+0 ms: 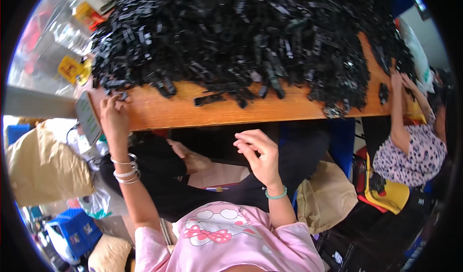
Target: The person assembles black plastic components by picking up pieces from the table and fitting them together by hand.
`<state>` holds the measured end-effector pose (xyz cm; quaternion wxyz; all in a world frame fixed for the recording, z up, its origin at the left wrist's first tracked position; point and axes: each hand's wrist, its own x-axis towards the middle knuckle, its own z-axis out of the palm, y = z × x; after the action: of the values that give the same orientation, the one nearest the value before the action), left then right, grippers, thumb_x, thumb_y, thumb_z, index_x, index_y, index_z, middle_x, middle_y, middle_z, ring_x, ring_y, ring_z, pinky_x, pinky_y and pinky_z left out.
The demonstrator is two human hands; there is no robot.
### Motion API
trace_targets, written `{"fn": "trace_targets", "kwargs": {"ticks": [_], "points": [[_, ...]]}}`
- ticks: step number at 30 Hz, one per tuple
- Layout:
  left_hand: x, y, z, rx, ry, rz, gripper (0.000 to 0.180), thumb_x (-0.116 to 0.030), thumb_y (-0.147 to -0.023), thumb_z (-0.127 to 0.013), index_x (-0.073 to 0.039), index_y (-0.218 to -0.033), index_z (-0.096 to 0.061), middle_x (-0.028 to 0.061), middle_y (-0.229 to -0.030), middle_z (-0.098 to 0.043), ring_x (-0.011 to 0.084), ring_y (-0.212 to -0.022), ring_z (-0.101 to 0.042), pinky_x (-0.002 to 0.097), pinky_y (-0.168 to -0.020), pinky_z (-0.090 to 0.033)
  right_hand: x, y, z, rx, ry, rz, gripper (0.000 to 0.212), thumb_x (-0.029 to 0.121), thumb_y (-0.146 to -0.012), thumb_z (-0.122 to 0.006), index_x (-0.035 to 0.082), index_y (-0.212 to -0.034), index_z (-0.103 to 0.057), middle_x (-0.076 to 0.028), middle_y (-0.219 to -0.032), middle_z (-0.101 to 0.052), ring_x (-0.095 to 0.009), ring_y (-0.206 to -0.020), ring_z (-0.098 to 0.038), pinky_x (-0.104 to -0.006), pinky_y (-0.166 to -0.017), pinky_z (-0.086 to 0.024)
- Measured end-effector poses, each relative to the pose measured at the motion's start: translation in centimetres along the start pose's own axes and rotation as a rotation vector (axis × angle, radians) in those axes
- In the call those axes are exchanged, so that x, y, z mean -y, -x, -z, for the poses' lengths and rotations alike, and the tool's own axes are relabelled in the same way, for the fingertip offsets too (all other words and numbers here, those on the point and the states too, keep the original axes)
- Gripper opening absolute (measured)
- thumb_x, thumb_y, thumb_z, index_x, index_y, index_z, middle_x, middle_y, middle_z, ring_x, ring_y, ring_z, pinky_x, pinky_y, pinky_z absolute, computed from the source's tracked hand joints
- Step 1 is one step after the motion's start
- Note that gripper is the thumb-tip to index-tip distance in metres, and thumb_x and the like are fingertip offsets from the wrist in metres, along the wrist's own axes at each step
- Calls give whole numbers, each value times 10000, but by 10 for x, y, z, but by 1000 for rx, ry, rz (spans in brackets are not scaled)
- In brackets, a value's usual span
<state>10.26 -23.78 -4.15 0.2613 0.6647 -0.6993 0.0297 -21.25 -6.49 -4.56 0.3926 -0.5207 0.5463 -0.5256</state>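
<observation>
My right grip (260, 153) is over my lap, partly open with fingers loosely curled. My left grip (114, 115) is at the left end of the wooden worktop (289, 104), fingertips by small black pieces; I cannot tell whether it clasps one. Beyond lies the heap of black plastic pieces (217, 35).

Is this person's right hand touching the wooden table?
Apart: in the head view, a dark gap shows between the right hand and the near edge of the wooden table.
</observation>
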Motion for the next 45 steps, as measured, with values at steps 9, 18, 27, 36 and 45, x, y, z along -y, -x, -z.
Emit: {"fn": "trace_targets", "kwargs": {"ticks": [9,18,27,36,45], "points": [[-53,16,8,-71,33,-53,132,-19,-796,-609,-13,-919,-655,128,-932,-556,294,-756,-603,361,-672,-476,-28,-10,124,-980,1006,44,208,6,-765,-688,30,-967,-645,-83,-974,-574,-240,-854,-553,-344,-730,-448],[-148,88,15,485,845,175,294,96,-758,-670,35,-1027,-569,80,-907,-624,70,-694,-543,197,-614,-441,-31,-11,104,-772,1021,171,136,6,-753,-697,26,-853,-608,-80,-895,-619,-265,-810,-568,-376,-722,-455],[-170,102,7,807,1311,43,345,124,-781,-618,55,-1110,-537,170,-1126,-618,229,-999,-639,312,-853,-523,14,-11,41,-379,157,49,427,-46,-858,-563,75,-1267,-550,-87,-935,-525,-134,-669,-584,-265,-558,-483],[-164,106,9,817,1449,119,368,87,-795,-647,32,-1144,-546,121,-1103,-634,195,-1023,-630,308,-901,-512,24,-14,15,-111,254,406,127,13,-784,-672,34,-882,-595,-155,-996,-674,-319,-995,-646,-430,-910,-458],[-162,101,14,789,1540,219,358,87,-802,-651,36,-1138,-539,133,-1078,-636,164,-981,-631,298,-877,-530,7,-5,6,-45,-88,269,136,42,-778,-683,16,-912,-691,-161,-1070,-668,-332,-1124,-581,-454,-972,-407]]}}
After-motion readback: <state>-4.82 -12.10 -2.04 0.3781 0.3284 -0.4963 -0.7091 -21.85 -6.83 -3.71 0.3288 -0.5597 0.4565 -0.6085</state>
